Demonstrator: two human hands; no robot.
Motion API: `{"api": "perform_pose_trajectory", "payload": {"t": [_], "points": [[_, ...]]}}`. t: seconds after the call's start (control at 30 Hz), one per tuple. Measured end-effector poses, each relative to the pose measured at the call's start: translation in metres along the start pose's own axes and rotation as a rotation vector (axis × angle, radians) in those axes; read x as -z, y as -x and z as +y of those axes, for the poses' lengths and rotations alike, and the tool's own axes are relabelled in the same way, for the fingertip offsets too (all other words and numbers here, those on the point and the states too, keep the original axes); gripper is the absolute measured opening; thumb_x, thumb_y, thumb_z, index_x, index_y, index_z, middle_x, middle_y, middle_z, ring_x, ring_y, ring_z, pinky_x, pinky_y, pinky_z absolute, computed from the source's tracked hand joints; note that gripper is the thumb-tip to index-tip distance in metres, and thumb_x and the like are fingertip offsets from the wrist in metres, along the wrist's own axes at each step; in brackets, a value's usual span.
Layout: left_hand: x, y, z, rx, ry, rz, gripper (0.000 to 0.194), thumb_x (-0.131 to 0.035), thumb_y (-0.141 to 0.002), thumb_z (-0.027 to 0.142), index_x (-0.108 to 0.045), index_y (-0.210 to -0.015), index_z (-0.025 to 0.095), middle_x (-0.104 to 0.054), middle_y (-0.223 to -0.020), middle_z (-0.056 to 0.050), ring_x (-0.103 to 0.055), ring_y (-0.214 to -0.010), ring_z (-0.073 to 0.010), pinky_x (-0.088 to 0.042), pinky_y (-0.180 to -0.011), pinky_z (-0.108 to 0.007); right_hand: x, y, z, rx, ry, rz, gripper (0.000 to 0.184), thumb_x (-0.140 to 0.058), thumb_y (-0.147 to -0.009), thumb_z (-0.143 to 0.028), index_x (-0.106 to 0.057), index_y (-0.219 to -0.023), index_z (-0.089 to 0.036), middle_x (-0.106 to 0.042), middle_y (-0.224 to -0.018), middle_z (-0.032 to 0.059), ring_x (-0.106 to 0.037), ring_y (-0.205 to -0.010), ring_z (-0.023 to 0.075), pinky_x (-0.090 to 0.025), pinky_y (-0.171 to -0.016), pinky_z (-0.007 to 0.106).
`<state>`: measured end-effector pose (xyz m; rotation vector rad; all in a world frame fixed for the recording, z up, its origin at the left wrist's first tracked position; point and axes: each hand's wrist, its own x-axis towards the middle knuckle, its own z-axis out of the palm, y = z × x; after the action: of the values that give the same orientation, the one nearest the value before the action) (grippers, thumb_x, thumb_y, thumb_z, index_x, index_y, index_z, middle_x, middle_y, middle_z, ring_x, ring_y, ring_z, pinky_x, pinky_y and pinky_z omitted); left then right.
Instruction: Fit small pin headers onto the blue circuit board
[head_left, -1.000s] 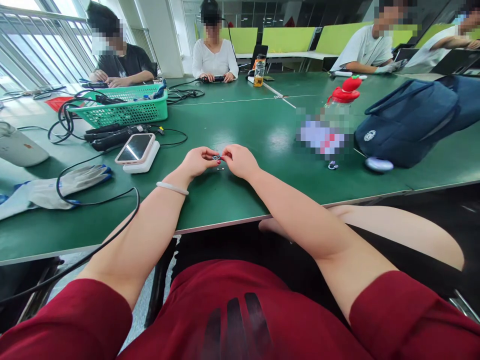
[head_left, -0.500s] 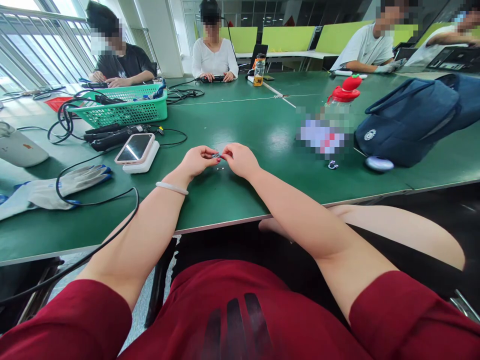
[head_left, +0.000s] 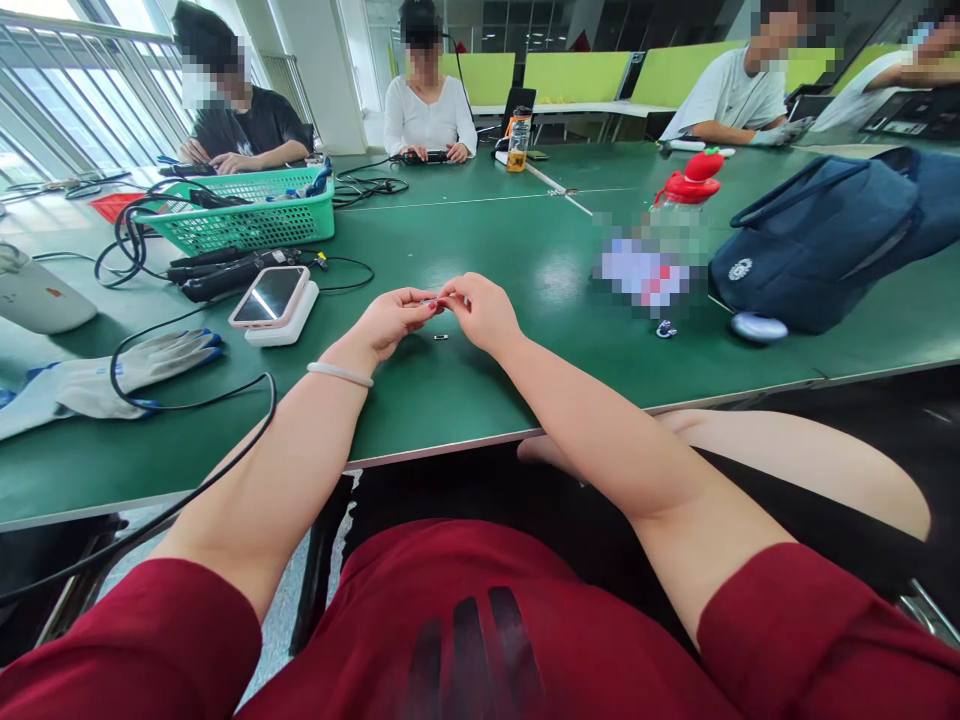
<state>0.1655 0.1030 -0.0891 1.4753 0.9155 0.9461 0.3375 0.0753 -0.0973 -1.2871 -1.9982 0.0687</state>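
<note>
My left hand (head_left: 391, 318) and my right hand (head_left: 480, 310) meet fingertip to fingertip above the green table (head_left: 465, 390). Both pinch a tiny dark part (head_left: 433, 300) between them; it is too small to name. A second small dark piece (head_left: 440, 337) lies on the table just below the hands. A pale bracelet (head_left: 339, 373) circles my left wrist.
A phone on a white power bank (head_left: 274, 303), cables, work gloves (head_left: 112, 375) and a green basket (head_left: 251, 212) lie to the left. A red-capped bottle (head_left: 679, 230) and a dark blue bag (head_left: 821, 235) stand at right. Several other people sit along the far side.
Both hands have lifted slightly off the table with the tiny part still pinched between them. Nothing else on the table has moved.
</note>
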Motion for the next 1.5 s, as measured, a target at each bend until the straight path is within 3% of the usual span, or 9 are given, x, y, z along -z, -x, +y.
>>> {"api": "perform_pose_trajectory", "payload": {"t": [0.23, 0.37, 0.5, 0.8, 0.93, 1.03, 1.23, 1.5], "points": [[0.004, -0.004, -0.002, 0.041, -0.049, 0.138, 0.030, -0.080, -0.060, 0.027, -0.069, -0.085, 0.015, -0.068, -0.080, -0.004, -0.060, -0.075, -0.0125, -0.044, -0.070, -0.028, -0.004, -0.001, 0.003, -0.066, -0.026, -0.067, 0.028, -0.049, -0.094, -0.031, -0.063, -0.114, -0.017, -0.064, -0.089, 0.0041, -0.056, -0.085, 0.0164, -0.039, -0.079, 0.027], [0.006, -0.008, -0.007, 0.048, -0.116, 0.204, 0.033, -0.080, -0.061, 0.026, -0.069, -0.090, 0.015, -0.069, -0.082, -0.005, -0.060, -0.076, -0.0135, -0.045, -0.073, -0.028, -0.011, -0.002, 0.007, -0.067, 0.008, -0.251, 0.024, -0.065, -0.083, -0.036, -0.069, -0.098, -0.017, -0.064, -0.088, 0.0040, -0.056, -0.084, 0.0164, -0.040, -0.075, 0.027], [0.007, -0.009, -0.011, 0.014, -0.147, 0.155, 0.037, -0.081, -0.059, 0.030, -0.070, -0.091, 0.015, -0.071, -0.091, -0.007, -0.062, -0.085, -0.0167, -0.047, -0.079, -0.030, -0.014, -0.001, 0.008, -0.036, 0.068, -0.346, 0.020, -0.068, -0.081, -0.037, -0.070, -0.089, -0.019, -0.063, -0.089, 0.0037, -0.056, -0.081, 0.0154, -0.039, -0.071, 0.027], [0.006, -0.008, -0.010, 0.000, -0.170, 0.141, 0.039, -0.083, -0.057, 0.033, -0.070, -0.088, 0.014, -0.070, -0.085, -0.006, -0.062, -0.085, -0.0176, -0.047, -0.083, -0.032, -0.011, -0.001, 0.007, -0.032, 0.045, -0.385, 0.017, -0.069, -0.080, -0.034, -0.068, -0.082, -0.018, -0.064, -0.080, 0.0010, -0.055, -0.073, 0.0128, -0.036, -0.065, 0.024], [0.005, -0.007, -0.008, 0.005, -0.182, 0.143, 0.041, -0.084, -0.056, 0.035, -0.070, -0.089, 0.014, -0.071, -0.085, -0.007, -0.063, -0.085, -0.0182, -0.046, -0.084, -0.033, -0.010, -0.002, 0.007, -0.027, 0.044, -0.375, 0.005, -0.066, -0.081, -0.021, -0.069, -0.081, -0.018, -0.066, -0.080, 0.0006, -0.055, -0.075, 0.0127, -0.036, -0.066, 0.023], [0.005, -0.007, -0.009, 0.007, -0.194, 0.148, 0.040, -0.084, -0.057, 0.034, -0.070, -0.089, 0.014, -0.071, -0.084, -0.007, -0.063, -0.085, -0.0180, -0.046, -0.084, -0.033, -0.009, -0.002, 0.010, -0.056, 0.068, -0.339, 0.008, -0.063, -0.081, -0.016, -0.069, -0.085, -0.018, -0.066, -0.084, 0.0014, -0.057, -0.079, 0.0137, -0.037, -0.068, 0.024], [0.007, -0.008, -0.012, 0.015, -0.167, 0.110, 0.042, -0.084, -0.056, 0.033, -0.070, -0.090, 0.014, -0.072, -0.086, -0.008, -0.064, -0.086, -0.0175, -0.046, -0.087, -0.033, -0.009, -0.003, 0.015, -0.207, 0.141, -0.289, 0.010, -0.066, -0.082, -0.028, -0.069, -0.080, -0.018, -0.066, -0.090, 0.0045, -0.057, -0.082, 0.0163, -0.039, -0.068, 0.027], [0.007, -0.008, -0.013, 0.014, -0.173, 0.105, 0.045, -0.086, -0.053, 0.034, -0.070, -0.090, 0.014, -0.072, -0.084, -0.007, -0.065, -0.086, -0.0191, -0.046, -0.089, -0.036, -0.011, -0.003, 0.016, -0.193, 0.133, -0.308, 0.011, -0.060, -0.083, -0.015, -0.071, -0.079, -0.019, -0.069, -0.086, 0.0045, -0.059, -0.080, 0.0170, -0.040, -0.070, 0.028]]}}
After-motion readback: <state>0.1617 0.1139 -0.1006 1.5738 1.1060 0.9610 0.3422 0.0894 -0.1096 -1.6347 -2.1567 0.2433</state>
